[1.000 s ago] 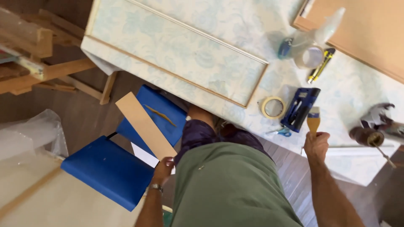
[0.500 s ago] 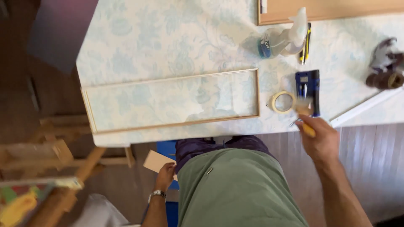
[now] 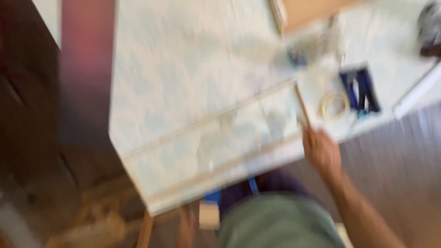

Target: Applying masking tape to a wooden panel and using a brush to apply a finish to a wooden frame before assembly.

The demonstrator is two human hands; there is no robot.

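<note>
The picture is very blurred. Below the desk's [image 3: 183,69] near edge the left hand [image 3: 187,227] is beside a small pale board [image 3: 209,215], and I cannot tell its grip. The right hand [image 3: 321,154], closed on a thin brush handle [image 3: 303,120], is at the near edge, close to the wooden frame's [image 3: 216,151] right end, with a tape roll [image 3: 334,104] and dark blue case [image 3: 360,89] further right.

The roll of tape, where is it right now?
In the head view the roll of tape lies on the table, at right, just left of the blue case and above the right hand.
</note>
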